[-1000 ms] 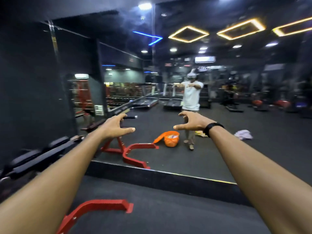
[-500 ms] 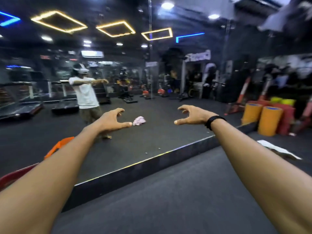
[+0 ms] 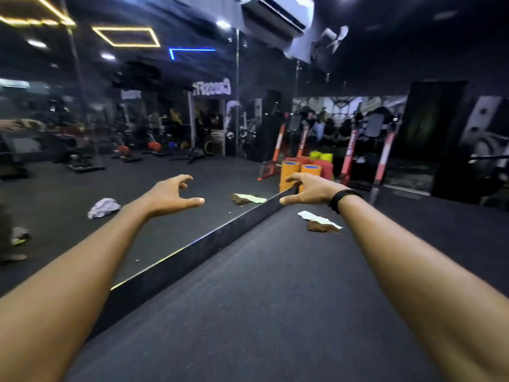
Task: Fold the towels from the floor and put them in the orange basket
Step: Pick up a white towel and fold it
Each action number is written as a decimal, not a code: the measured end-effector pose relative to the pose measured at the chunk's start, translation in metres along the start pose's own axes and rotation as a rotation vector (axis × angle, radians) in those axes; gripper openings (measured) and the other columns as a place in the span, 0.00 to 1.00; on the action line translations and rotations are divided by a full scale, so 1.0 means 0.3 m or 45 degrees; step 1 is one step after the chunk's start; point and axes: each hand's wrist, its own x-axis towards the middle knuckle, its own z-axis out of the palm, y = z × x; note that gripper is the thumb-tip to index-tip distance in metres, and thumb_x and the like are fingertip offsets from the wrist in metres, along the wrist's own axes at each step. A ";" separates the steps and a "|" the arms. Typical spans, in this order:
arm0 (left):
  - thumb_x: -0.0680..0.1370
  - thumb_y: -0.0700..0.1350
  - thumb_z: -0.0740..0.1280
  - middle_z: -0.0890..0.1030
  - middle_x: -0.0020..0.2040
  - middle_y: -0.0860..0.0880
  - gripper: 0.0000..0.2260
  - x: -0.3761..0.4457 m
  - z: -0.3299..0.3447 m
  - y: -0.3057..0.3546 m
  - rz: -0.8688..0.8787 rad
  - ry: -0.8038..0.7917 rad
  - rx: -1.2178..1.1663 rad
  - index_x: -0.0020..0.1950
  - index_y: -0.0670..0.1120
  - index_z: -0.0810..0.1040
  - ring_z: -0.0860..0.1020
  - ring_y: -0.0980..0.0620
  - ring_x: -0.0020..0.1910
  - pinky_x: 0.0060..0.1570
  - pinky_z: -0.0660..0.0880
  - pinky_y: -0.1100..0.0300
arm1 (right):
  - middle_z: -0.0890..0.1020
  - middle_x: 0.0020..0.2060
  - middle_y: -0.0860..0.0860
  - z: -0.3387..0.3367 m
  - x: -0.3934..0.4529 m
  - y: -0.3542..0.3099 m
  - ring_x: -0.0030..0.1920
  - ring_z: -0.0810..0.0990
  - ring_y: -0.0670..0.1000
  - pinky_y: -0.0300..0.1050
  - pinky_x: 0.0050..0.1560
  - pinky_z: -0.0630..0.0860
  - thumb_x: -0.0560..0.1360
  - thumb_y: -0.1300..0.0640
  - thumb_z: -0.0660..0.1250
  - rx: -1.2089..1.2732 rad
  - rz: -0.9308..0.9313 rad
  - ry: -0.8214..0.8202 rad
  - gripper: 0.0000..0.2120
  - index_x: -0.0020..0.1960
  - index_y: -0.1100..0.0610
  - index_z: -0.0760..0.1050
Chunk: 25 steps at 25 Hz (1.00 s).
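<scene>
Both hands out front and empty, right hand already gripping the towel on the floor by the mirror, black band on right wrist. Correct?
Not quite. The head view shows the right hand holding nothing, fingers loosely curled in the air; the towel lies untouched on the floor beside the mirror, beyond the right forearm. The rest stands: left hand empty too, black band on the right wrist.

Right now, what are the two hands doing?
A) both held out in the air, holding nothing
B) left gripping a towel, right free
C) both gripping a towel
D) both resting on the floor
A: the left hand and the right hand are stretched forward with fingers loosely curled around nothing, while the brown-and-white towel lies untouched on the dark floor beyond the right forearm.
</scene>
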 end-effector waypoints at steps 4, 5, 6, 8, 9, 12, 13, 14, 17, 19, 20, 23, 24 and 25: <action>0.71 0.59 0.72 0.73 0.67 0.47 0.34 0.238 0.175 0.140 0.100 -0.071 -0.060 0.73 0.51 0.65 0.71 0.48 0.67 0.66 0.67 0.54 | 0.75 0.64 0.53 -0.118 0.072 0.259 0.64 0.74 0.52 0.42 0.61 0.68 0.71 0.44 0.73 -0.055 0.121 0.098 0.31 0.69 0.54 0.69; 0.70 0.59 0.72 0.73 0.67 0.48 0.34 0.297 0.216 0.166 0.130 -0.099 -0.064 0.73 0.52 0.65 0.71 0.49 0.67 0.66 0.67 0.55 | 0.76 0.63 0.54 -0.135 0.105 0.315 0.63 0.74 0.52 0.42 0.60 0.69 0.71 0.45 0.73 -0.068 0.144 0.149 0.29 0.68 0.54 0.71; 0.70 0.59 0.72 0.73 0.67 0.48 0.34 0.355 0.253 0.185 0.160 -0.122 -0.062 0.73 0.52 0.66 0.71 0.49 0.67 0.65 0.67 0.55 | 0.77 0.61 0.54 -0.143 0.142 0.364 0.61 0.75 0.52 0.43 0.59 0.70 0.71 0.46 0.73 -0.080 0.167 0.205 0.27 0.66 0.55 0.73; 0.70 0.60 0.72 0.74 0.67 0.49 0.34 0.485 0.312 0.198 0.201 -0.153 -0.061 0.72 0.53 0.66 0.71 0.50 0.67 0.65 0.66 0.56 | 0.78 0.59 0.54 -0.147 0.232 0.441 0.60 0.76 0.53 0.45 0.59 0.72 0.71 0.47 0.72 -0.090 0.209 0.275 0.24 0.65 0.54 0.74; 0.70 0.59 0.72 0.74 0.67 0.49 0.33 0.549 0.332 0.196 0.214 -0.160 -0.061 0.72 0.53 0.66 0.71 0.50 0.67 0.65 0.66 0.56 | 0.78 0.58 0.54 -0.145 0.276 0.467 0.59 0.76 0.53 0.46 0.60 0.73 0.72 0.48 0.72 -0.092 0.226 0.283 0.24 0.65 0.54 0.74; 0.70 0.59 0.73 0.74 0.67 0.48 0.33 0.786 0.387 0.167 0.259 -0.163 -0.065 0.72 0.52 0.67 0.71 0.50 0.67 0.65 0.66 0.56 | 0.78 0.58 0.53 -0.135 0.464 0.547 0.58 0.76 0.53 0.48 0.59 0.74 0.72 0.47 0.72 -0.123 0.256 0.277 0.25 0.66 0.55 0.73; 0.70 0.59 0.73 0.74 0.67 0.48 0.33 0.874 0.406 0.152 0.277 -0.161 -0.071 0.72 0.52 0.67 0.71 0.50 0.67 0.65 0.66 0.56 | 0.78 0.59 0.53 -0.135 0.540 0.571 0.59 0.76 0.53 0.48 0.59 0.74 0.71 0.47 0.72 -0.140 0.261 0.280 0.26 0.66 0.55 0.73; 0.70 0.59 0.73 0.74 0.67 0.48 0.34 0.965 0.425 0.135 0.292 -0.165 -0.076 0.72 0.52 0.67 0.71 0.50 0.67 0.65 0.66 0.56 | 0.77 0.60 0.53 -0.136 0.621 0.593 0.60 0.76 0.53 0.48 0.60 0.74 0.71 0.47 0.72 -0.147 0.260 0.289 0.26 0.66 0.56 0.73; 0.69 0.59 0.73 0.75 0.66 0.48 0.33 1.248 0.450 0.087 0.316 -0.213 -0.081 0.71 0.52 0.68 0.72 0.50 0.66 0.65 0.67 0.56 | 0.79 0.58 0.53 -0.170 0.857 0.636 0.58 0.77 0.53 0.48 0.59 0.75 0.70 0.47 0.73 -0.146 0.292 0.318 0.24 0.62 0.56 0.75; 0.69 0.59 0.74 0.75 0.66 0.47 0.33 1.434 0.451 0.084 0.327 -0.228 -0.091 0.70 0.52 0.68 0.73 0.49 0.65 0.66 0.67 0.54 | 0.80 0.57 0.53 -0.203 0.989 0.663 0.58 0.78 0.53 0.47 0.58 0.75 0.71 0.48 0.73 -0.146 0.331 0.302 0.22 0.61 0.56 0.75; 0.69 0.59 0.74 0.75 0.66 0.47 0.33 1.531 0.453 0.094 0.336 -0.221 -0.103 0.70 0.52 0.69 0.73 0.49 0.65 0.66 0.67 0.54 | 0.79 0.57 0.54 -0.219 1.053 0.683 0.59 0.77 0.53 0.46 0.59 0.75 0.72 0.48 0.73 -0.147 0.348 0.301 0.22 0.62 0.57 0.75; 0.70 0.58 0.73 0.75 0.66 0.47 0.32 1.783 0.510 0.151 0.372 -0.244 -0.155 0.71 0.51 0.69 0.73 0.48 0.65 0.65 0.68 0.53 | 0.78 0.59 0.54 -0.269 1.212 0.761 0.60 0.76 0.54 0.45 0.59 0.73 0.73 0.48 0.72 -0.138 0.425 0.286 0.24 0.65 0.58 0.73; 0.70 0.57 0.73 0.75 0.66 0.47 0.32 1.849 0.546 0.173 0.394 -0.266 -0.163 0.71 0.51 0.68 0.73 0.48 0.65 0.65 0.68 0.53 | 0.77 0.59 0.55 -0.281 1.253 0.793 0.60 0.76 0.54 0.46 0.60 0.72 0.73 0.48 0.71 -0.148 0.444 0.279 0.25 0.66 0.58 0.72; 0.70 0.57 0.73 0.75 0.66 0.47 0.32 1.917 0.587 0.195 0.423 -0.282 -0.166 0.71 0.51 0.68 0.73 0.48 0.65 0.65 0.68 0.53 | 0.77 0.59 0.55 -0.295 1.297 0.829 0.61 0.76 0.54 0.45 0.60 0.72 0.74 0.48 0.71 -0.161 0.460 0.286 0.25 0.66 0.58 0.72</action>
